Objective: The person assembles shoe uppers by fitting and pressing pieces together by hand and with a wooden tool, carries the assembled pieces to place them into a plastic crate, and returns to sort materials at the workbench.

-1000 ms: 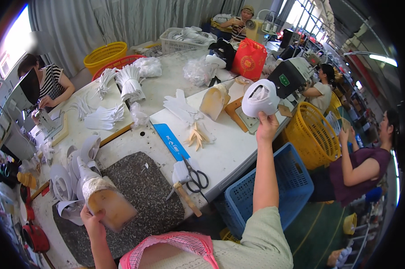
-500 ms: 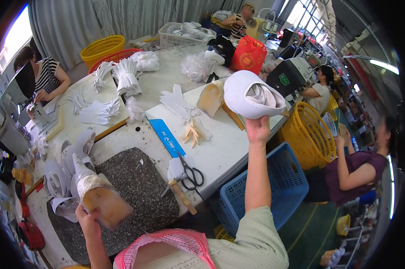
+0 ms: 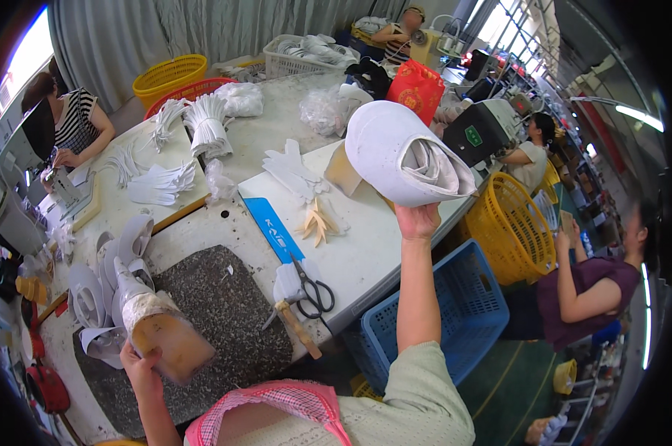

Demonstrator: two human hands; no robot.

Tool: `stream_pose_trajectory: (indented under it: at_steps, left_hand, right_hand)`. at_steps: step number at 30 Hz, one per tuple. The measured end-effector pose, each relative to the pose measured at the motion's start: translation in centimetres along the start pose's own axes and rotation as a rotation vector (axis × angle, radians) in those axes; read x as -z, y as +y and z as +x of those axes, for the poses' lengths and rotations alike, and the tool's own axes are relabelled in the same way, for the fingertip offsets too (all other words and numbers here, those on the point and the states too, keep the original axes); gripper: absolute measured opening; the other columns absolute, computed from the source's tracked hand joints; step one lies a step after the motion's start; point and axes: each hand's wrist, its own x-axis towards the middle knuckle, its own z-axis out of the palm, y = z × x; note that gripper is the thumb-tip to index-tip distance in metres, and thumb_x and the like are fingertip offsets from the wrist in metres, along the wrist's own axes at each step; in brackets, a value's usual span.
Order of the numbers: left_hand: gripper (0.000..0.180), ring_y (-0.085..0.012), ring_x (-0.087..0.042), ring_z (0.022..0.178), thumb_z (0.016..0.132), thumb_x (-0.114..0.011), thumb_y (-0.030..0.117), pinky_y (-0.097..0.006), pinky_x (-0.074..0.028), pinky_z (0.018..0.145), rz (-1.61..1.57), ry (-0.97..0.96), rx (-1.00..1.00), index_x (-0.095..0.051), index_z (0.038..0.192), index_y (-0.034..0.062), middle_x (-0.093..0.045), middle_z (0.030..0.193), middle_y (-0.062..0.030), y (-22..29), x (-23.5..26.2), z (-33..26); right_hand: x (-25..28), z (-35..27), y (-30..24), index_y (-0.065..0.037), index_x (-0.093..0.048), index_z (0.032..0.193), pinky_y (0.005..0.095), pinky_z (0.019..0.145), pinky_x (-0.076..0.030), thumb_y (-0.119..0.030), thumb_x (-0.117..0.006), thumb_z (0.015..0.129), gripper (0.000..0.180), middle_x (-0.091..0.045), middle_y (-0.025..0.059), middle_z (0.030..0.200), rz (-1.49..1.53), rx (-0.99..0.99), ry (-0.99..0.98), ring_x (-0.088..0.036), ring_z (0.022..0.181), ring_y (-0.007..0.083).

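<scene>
My right hand (image 3: 418, 221) holds up a thick roll of white sheet material (image 3: 388, 156), gripped from below; the coiled layers show at its right end. My left hand (image 3: 141, 366) is closed on the edge of a tan, flat-ended block (image 3: 174, 346) with a worn whitish wrapping, tilted over the dark speckled slab (image 3: 250, 320). Beside that block stand several curled white strips (image 3: 90, 293). Behind the raised roll, another tan flat piece (image 3: 341, 172) rests on the white board (image 3: 373, 245). White gloves (image 3: 291, 171) and a cream glove-like piece (image 3: 319, 223) lie near it.
Black-handled scissors (image 3: 313, 290) and a wooden-handled tool (image 3: 298, 329) lie by the table's near edge, beside a blue strip (image 3: 270, 227). A blue crate (image 3: 444, 312) and yellow basket (image 3: 510, 230) stand at the right. Several people sit around, one close at the right (image 3: 589, 297).
The white roll in my right hand has shifted left and tipped, its coiled end turned more to the right. My left hand keeps hold of the tan block, nearly in place.
</scene>
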Motion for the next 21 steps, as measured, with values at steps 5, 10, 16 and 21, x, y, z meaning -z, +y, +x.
stream_pose_trajectory:
  at_steps: [5,10,16,21]
  left_hand:
    - [0.044,-0.0153,-0.058,0.084,0.054,-0.054,-0.007,-0.027,-0.041,0.081,0.003,-0.018,-0.001,-0.056,0.099,-0.0044,-0.061,0.091,-0.0062,0.2,-0.1,-0.2]
    - [0.045,-0.0149,-0.057,0.083,0.055,-0.054,-0.007,-0.026,-0.041,0.080,-0.006,0.002,-0.004,-0.056,0.100,-0.0047,-0.061,0.092,-0.0064,-0.1,0.5,-0.5]
    - [0.049,-0.0165,-0.057,0.087,0.053,-0.054,-0.004,-0.028,-0.041,0.082,0.012,0.001,-0.004,-0.056,0.102,-0.0056,-0.060,0.092,-0.0068,0.5,0.3,-1.2]
    - [0.055,-0.0176,-0.053,0.095,0.048,-0.056,0.000,-0.028,-0.037,0.089,-0.012,-0.066,0.032,-0.056,0.103,-0.0074,-0.056,0.103,-0.0074,0.5,-0.3,-0.6]
  right_hand:
    - [-1.2,3.4,-1.1,-0.012,-0.039,0.130,0.0478,0.107,-0.015,-0.024,-0.063,0.077,0.059,-0.034,0.0055,0.137,0.104,0.147,0.055,-0.026,0.128,0.0259]
    - [-3.6,7.8,-4.0,-0.005,-0.040,0.127,0.0484,0.106,-0.016,-0.027,-0.061,0.078,0.057,-0.030,0.0098,0.138,0.065,0.369,0.304,-0.025,0.129,0.0273]
    - [-2.8,6.6,-3.1,-0.007,-0.042,0.125,0.0503,0.106,-0.016,-0.026,-0.067,0.072,0.062,-0.031,0.0097,0.138,0.081,0.245,0.226,-0.025,0.128,0.0288]
    - [-0.2,6.4,-3.6,-0.008,-0.044,0.124,0.0505,0.104,-0.019,-0.024,-0.068,0.072,0.059,-0.039,0.0100,0.132,-0.082,0.149,0.106,-0.031,0.124,0.0316]
